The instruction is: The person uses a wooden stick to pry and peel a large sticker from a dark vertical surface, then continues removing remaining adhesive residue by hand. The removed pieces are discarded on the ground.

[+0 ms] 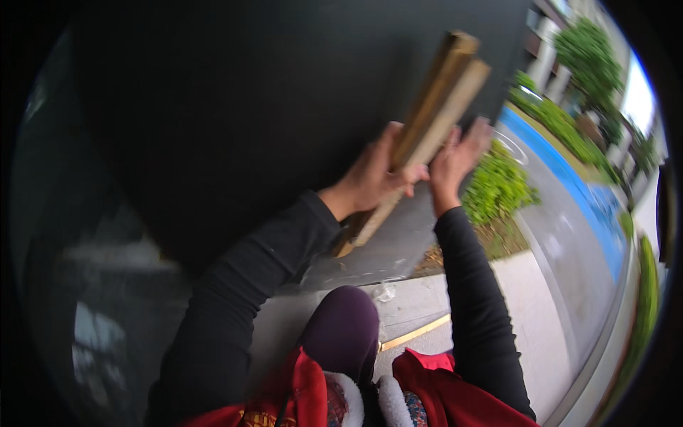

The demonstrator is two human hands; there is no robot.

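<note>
Squeezing two wood sticks (430, 124) in front of the black panel (249, 107), the left hand (373, 173) is clamping its grip, while the right hand (459, 160), grip apart near the panel's edge, should be steadying them.

Dark panel (249, 107) blocks beyond wooden strips (435, 132); open air rightward.

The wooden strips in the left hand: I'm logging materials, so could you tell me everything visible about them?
The wooden strips look like two long, straight pieces side by side, golden brown on the left and paler on the right. Their ends do not line up. They slant from lower left to upper right in front of a dark panel. The left hand grips them near the middle; the right hand is close beside them, contact unclear. Blur hides finer detail.
</note>
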